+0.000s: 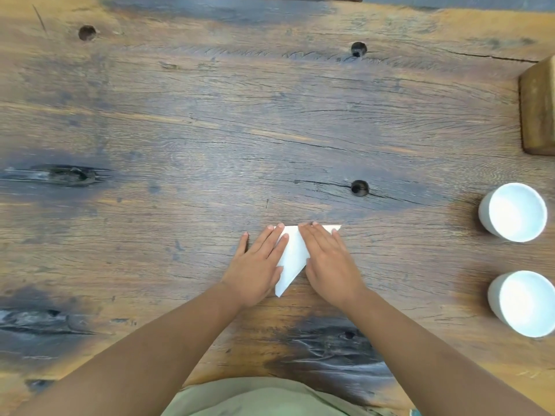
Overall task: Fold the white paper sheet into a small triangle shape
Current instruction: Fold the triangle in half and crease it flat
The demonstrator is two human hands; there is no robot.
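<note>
The white paper sheet (292,259) lies folded into a triangle on the wooden table (210,130), its long edge away from me and its point toward me. My left hand (258,262) lies flat on the paper's left side with fingers spread. My right hand (327,259) presses flat on the paper's right side and covers most of that half. Only the middle strip, the near tip and the far right corner of the paper show between and beside the hands.
Two white cups stand at the right edge, one (513,211) farther and one (524,303) nearer. A wooden block (539,106) sits at the far right. The tabletop has dark knots and several small holes, such as the hole (359,187) just beyond the paper.
</note>
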